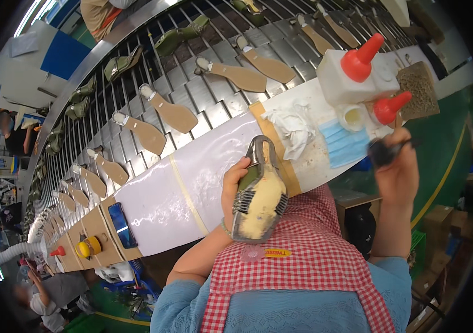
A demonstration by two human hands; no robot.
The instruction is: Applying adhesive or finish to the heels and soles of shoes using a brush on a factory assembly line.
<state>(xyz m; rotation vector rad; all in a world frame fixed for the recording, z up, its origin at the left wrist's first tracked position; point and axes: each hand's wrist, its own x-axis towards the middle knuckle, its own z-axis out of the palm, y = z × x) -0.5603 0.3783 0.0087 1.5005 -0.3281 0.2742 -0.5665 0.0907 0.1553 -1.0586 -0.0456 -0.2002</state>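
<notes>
In front of my apron, my left hand (233,187) is closed around an olive-green shoe upper on a last (260,202). Its underside is turned up and shows a pale yellow bottom with dark straps folded over both edges. Off to the right, my raised right hand (400,172) grips a small black object (381,153), too blurred to tell its kind. Just beyond that hand are a small open pot of yellowish liquid (352,117) and a red nozzle cap (392,107). A blue face mask (344,143) lies beside the pot.
A white bottle with a red nozzle (333,75) stands at the bench's far right, near a rough brown block (417,91). Crumpled white cloth (292,126) lies on the bench. Beyond, a slatted metal conveyor (214,102) carries tan soles (236,76) and green shoes (184,36). A phone (122,225) and yellow tape roll (88,247) lie left.
</notes>
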